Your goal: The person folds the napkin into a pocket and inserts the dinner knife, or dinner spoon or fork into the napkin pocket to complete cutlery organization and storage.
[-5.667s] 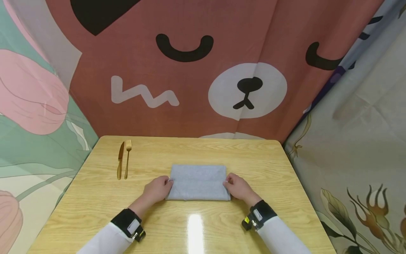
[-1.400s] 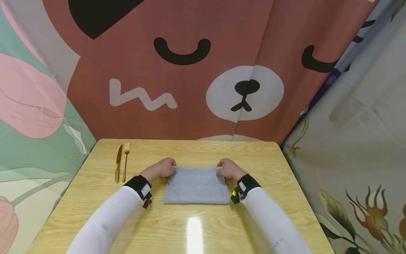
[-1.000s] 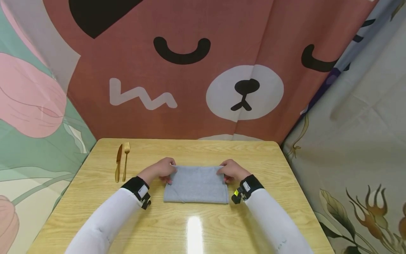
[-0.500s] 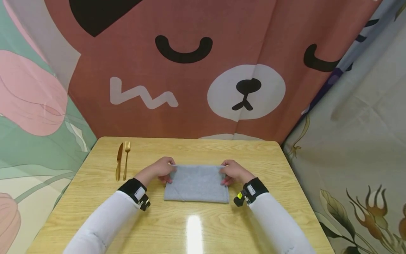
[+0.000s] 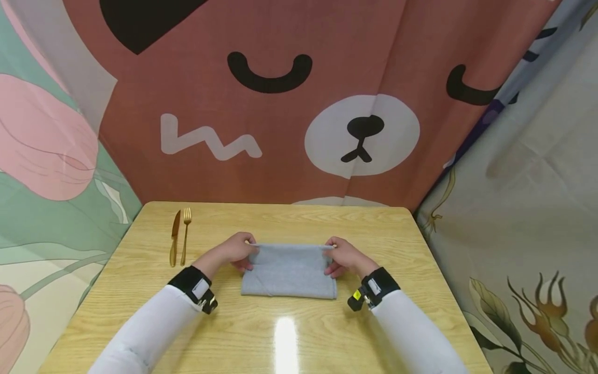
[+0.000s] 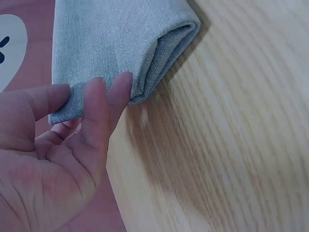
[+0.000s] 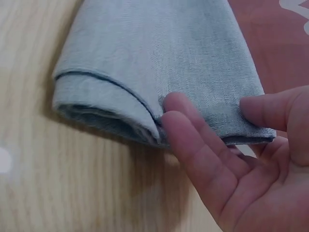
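Observation:
A folded grey-blue cloth napkin point(image 5: 288, 275) lies in the middle of the table in the head view. At its far left corner my left hand point(image 5: 237, 250) pinches the edge; in the left wrist view the thumb lies on the cloth point(image 6: 94, 43) and other fingertips touch its side. My right hand point(image 5: 347, 256) pinches the far right corner likewise, with two fingertips against the side of the folded layers point(image 7: 203, 53) in the right wrist view. The far part looks raised off the table, while the near edge rests on it. Some fingers are hidden under the cloth.
A gold knife point(image 5: 175, 240) and a gold fork point(image 5: 185, 238) lie side by side at the table's back left. The wooden table point(image 5: 374, 228) ends at a bear-print curtain point(image 5: 280, 179). Patterned cloths hang at left and right.
Since the oldest frame, both hands have gone from the napkin's side edges to its far corners. Over the last second, the wrists have shifted slightly outward and towards me, with the corners still held.

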`<state>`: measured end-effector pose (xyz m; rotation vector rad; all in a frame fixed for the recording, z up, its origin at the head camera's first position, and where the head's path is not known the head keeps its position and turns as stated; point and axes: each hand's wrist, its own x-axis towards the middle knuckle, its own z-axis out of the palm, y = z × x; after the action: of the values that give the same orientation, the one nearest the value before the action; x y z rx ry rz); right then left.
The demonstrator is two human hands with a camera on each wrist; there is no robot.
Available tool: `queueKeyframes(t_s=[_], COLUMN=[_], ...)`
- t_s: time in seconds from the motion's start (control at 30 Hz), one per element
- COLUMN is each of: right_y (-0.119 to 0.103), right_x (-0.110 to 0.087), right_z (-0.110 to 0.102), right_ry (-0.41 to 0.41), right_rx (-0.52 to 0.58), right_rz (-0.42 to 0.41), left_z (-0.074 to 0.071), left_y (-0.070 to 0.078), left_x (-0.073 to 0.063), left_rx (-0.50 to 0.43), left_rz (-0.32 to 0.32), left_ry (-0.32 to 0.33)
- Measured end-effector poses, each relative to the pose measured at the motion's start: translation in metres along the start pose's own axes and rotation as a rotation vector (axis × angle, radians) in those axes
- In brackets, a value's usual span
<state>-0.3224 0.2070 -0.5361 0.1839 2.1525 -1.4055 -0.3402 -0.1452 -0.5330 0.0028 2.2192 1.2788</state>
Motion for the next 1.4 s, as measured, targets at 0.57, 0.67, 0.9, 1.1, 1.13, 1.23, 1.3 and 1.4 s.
queueKeyframes(t_s=[0.57,0.67,0.9,1.1,1.13,1.23,1.3,1.4], right_y=[0.029,0.034,0.040,0.044,0.044,0.045,0.047,0.049], right_x=[-0.019,-0.024,-0.039,-0.048,-0.049,-0.051,-0.054,-0.057], right_z=[-0.005,-0.005,-0.002,0.002,0.003,0.004,0.005,0.007], right_ry=[-0.111,-0.127,-0.107,-0.088,-0.082,-0.056,-0.039,-0.016], right_rx=[-0.068,-0.127,-0.333,-0.444,-0.464,-0.538,-0.586,-0.659], right_rz=[-0.248,-0.309,-0.441,-0.534,-0.550,-0.600,-0.634,-0.701], left_z=[-0.002,0.000,0.007,0.012,0.013,0.016,0.018,0.020], left_y=[-0.027,-0.030,-0.038,-0.047,-0.048,-0.050,-0.051,-0.053], left_x=[-0.020,-0.027,-0.041,-0.047,-0.048,-0.053,-0.057,-0.061], left_rx=[0.049,0.077,0.161,0.344,0.373,0.438,0.469,0.535], left_rz=[0.305,0.358,0.444,0.593,0.621,0.669,0.670,0.660], left_ry=[-0.033,-0.043,-0.030,0.041,0.054,0.073,0.068,0.071])
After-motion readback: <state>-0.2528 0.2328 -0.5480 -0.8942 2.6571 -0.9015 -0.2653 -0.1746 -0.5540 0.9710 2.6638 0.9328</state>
